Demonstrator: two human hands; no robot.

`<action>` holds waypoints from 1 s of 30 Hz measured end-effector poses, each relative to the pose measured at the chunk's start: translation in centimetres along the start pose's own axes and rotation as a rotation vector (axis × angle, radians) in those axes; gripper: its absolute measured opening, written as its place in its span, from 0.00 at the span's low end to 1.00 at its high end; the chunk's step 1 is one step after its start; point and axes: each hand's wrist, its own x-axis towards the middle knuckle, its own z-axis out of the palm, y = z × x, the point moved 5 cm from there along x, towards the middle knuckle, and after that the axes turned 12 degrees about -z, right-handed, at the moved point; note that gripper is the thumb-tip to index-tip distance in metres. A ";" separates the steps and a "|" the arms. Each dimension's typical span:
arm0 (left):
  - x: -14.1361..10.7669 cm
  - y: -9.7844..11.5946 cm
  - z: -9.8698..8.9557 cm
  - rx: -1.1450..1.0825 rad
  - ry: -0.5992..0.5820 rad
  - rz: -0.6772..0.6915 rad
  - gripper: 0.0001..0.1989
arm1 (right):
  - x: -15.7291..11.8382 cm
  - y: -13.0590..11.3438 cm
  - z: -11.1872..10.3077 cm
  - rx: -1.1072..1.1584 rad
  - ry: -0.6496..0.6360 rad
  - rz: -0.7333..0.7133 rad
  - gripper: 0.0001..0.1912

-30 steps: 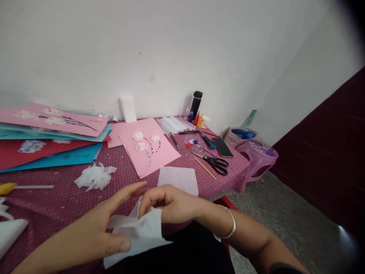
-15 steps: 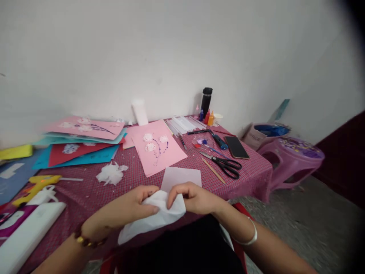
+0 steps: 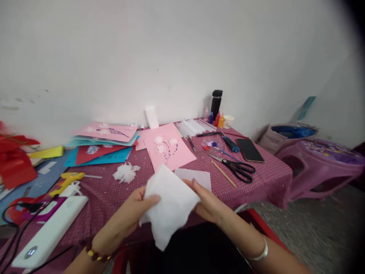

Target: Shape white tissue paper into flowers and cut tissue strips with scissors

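A white tissue (image 3: pixel 171 201) is spread between my hands over the table's front edge. My left hand (image 3: pixel 137 207) pinches its left side, thumb on top. At its right side my right hand (image 3: pixel 207 199) holds the edge, with some fingers hidden behind it. Beneath and behind the tissue lies a white paper sheet (image 3: pixel 199 177). Pink sheets (image 3: pixel 181 155) with white blossoms and purple dotted stems are farther back. A crumpled tissue piece (image 3: pixel 126 172) rests to the left.
Black scissors (image 3: pixel 238 167), a wooden stick (image 3: pixel 224 174) and a phone (image 3: pixel 250 149) lie at right. Glue sticks (image 3: pixel 191 127), paint bottles (image 3: pixel 219 120) and a black bottle (image 3: pixel 216 104) stand or lie behind. At left are a yellow glue gun (image 3: pixel 67 180) and a white power bank (image 3: pixel 51 230).
The tissue, bunched between my fingers before, is now opened out flatter and raised, with my hands farther apart. The view has shifted left, bringing red material and black cables into sight.
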 end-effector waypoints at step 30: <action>0.1 -1.6 -1.5 0.160 0.567 0.452 0.31 | -1.9 4.3 0.9 -0.321 0.082 0.164 0.08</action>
